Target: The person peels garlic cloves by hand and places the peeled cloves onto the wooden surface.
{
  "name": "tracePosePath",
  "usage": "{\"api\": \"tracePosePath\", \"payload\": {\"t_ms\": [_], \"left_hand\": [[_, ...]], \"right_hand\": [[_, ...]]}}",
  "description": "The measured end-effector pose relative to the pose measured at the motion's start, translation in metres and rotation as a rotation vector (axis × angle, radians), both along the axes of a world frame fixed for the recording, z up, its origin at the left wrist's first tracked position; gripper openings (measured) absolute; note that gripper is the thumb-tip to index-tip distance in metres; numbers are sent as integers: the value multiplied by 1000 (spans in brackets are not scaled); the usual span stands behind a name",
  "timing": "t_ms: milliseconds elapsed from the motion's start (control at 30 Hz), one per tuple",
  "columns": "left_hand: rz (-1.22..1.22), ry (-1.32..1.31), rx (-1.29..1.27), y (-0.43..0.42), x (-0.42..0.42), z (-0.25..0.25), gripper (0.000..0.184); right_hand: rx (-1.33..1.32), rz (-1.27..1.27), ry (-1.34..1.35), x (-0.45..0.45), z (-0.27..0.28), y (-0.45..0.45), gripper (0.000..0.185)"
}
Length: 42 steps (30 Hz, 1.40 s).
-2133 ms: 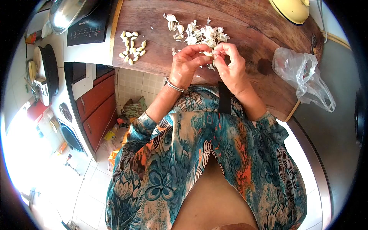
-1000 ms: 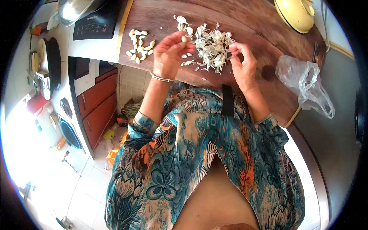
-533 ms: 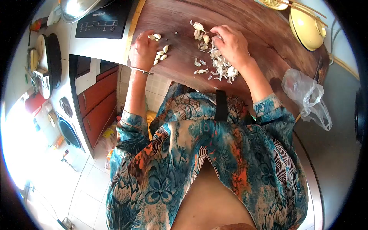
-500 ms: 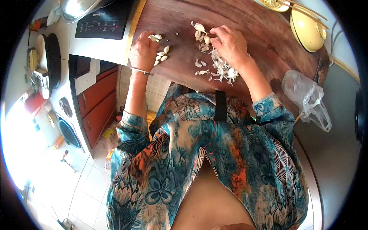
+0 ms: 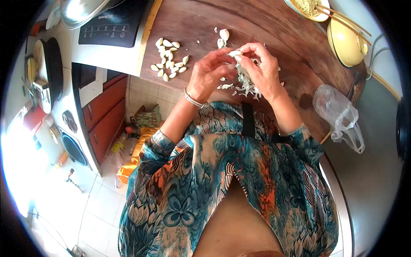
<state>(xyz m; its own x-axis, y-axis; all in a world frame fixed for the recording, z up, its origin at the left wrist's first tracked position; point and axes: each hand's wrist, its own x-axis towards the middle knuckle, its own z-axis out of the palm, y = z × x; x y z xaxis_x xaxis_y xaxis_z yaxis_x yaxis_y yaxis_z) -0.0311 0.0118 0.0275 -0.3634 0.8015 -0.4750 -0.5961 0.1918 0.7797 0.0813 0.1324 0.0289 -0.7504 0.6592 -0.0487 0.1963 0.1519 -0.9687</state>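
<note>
A garlic clove is pinched between the fingertips of both hands above the wooden table. My left hand has its fingers closed at the clove's left end, a bracelet on its wrist. From the other side, my right hand grips the same clove with thumb and index finger. Papery garlic skins lie in a heap below my hands, partly hidden by them. Just beyond are a few unpeeled cloves. Peeled garlic cloves, several of them, are spread out to the left.
The wooden table borders a black induction cooker at left. At far right stand a yellow bowl and a noodle dish with chopsticks across. A clear plastic bag lies near the right edge.
My left hand has moved right from the peeled cloves, uncovering them. Both hands have come together over the skins, now with a clove between them.
</note>
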Motion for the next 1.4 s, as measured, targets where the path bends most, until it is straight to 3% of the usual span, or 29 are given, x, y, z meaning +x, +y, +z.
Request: {"api": "tracePosePath", "payload": {"t_ms": [100, 233, 300, 500, 700, 800, 933, 1133, 1233, 1333, 1400], "left_hand": [[66, -248, 106, 5, 3, -8, 25], [44, -204, 64, 1, 3, -6, 18], [9, -32, 47, 2, 7, -4, 18], [-182, 364, 2, -1, 13, -1, 22], [-212, 641, -11, -7, 12, -6, 23], [-217, 943, 78, -6, 12, -4, 19], [-261, 967, 119, -13, 14, -8, 21], [-278, 1006, 161, -16, 12, -11, 17], [-331, 986, 143, -21, 14, -15, 14], [-369, 970, 102, -25, 18, -13, 13], [-371, 977, 76, -27, 20, -10, 13]], "right_hand": [[78, 10, 23, 4, 3, -5, 15], [31, -2, 81, 12, -2, -11, 19], [-178, -41, 31, 17, 3, -13, 25], [-168, 94, -2, 23, -3, -5, 26], [-308, 112, 4, 21, -11, -10, 33], [-322, 141, -26, 24, -15, -13, 34], [-333, 259, -47, 26, -14, -13, 33], [-473, 216, -57, 29, -14, -19, 35], [-199, 254, -88, 33, -16, -23, 34], [-90, 266, -164, 37, -18, -30, 32], [-154, 189, -112, 38, -22, -37, 29]]}}
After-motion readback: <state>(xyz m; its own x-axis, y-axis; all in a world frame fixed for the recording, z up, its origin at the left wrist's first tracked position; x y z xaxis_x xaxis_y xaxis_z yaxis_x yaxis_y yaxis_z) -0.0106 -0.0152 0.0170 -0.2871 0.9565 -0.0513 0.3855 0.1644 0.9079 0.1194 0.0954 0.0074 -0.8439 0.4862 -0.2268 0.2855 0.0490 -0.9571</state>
